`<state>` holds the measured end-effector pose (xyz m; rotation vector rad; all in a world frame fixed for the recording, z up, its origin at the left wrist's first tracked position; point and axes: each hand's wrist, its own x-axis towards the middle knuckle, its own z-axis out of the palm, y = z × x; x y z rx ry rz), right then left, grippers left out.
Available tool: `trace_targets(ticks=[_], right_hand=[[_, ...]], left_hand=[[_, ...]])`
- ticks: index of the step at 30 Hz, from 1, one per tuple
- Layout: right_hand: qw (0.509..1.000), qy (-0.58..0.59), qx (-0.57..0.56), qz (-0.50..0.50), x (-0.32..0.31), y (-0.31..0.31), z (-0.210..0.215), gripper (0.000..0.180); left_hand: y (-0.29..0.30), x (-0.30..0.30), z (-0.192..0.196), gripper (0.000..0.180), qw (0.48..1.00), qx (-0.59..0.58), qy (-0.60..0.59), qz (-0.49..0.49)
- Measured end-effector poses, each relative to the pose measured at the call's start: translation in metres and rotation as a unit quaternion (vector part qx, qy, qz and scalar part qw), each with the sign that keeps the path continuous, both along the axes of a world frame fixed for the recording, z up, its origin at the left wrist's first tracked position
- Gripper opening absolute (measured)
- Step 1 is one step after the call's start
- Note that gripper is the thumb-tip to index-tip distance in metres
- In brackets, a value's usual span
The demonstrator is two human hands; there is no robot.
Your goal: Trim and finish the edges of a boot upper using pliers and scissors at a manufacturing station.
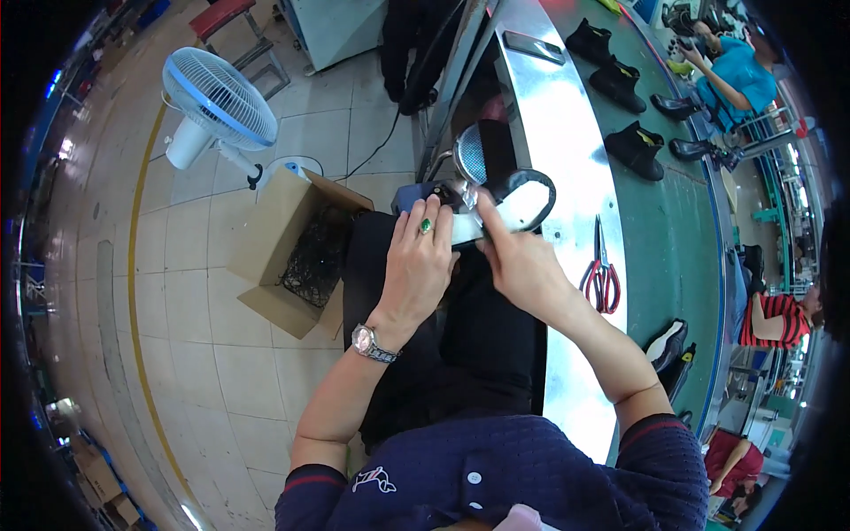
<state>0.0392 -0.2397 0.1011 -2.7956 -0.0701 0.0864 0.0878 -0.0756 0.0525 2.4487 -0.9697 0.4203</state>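
A black shoe with a white sole [524, 205] lies sole up over my lap, its rounded end toward the metal bench. My left hand [420, 257] is closed on its near-left end, with the fingers bent over the edge. Against the middle of the shoe, my right hand [529, 270] is closed, its index finger stretched along the sole. A shiny metal piece [467, 196] shows between the two hands, by the right fingertip. What the right fingers grip is mostly hidden, and I cannot make out its kind.
Red-handled scissors [602, 281] and a phone [534, 47] lie on the metal bench [571, 354]. Beyond it, a green conveyor [677, 239] carries black boots [634, 149]. At my left stand an open carton [282, 239] of dark strands and a fan [220, 99]. Other people sit across the conveyor.
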Motion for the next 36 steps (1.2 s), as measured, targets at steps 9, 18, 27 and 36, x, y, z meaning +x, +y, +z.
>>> trace_targets(ticks=[9,18,27,36], right_hand=[[0.998,-0.013,0.057,0.012,0.007,0.013,0.006,0.065],[0.997,0.039,-0.046,-0.044,0.054,-0.028,0.031,0.047],[0.929,0.267,0.255,-0.024,-0.023,-0.01,0.047,0.055],[0.918,0.331,0.151,0.16,-0.002,0.019,0.062,0.067]], left_hand=[[0.016,0.01,0.001,0.09,0.966,-0.166,0.197,0.021],[0.032,0.015,0.004,0.105,0.944,-0.173,0.279,-0.039],[0.076,-0.058,-0.009,0.07,0.867,-0.255,0.419,0.083],[0.099,-0.064,-0.011,0.037,0.844,-0.307,0.418,0.137]])
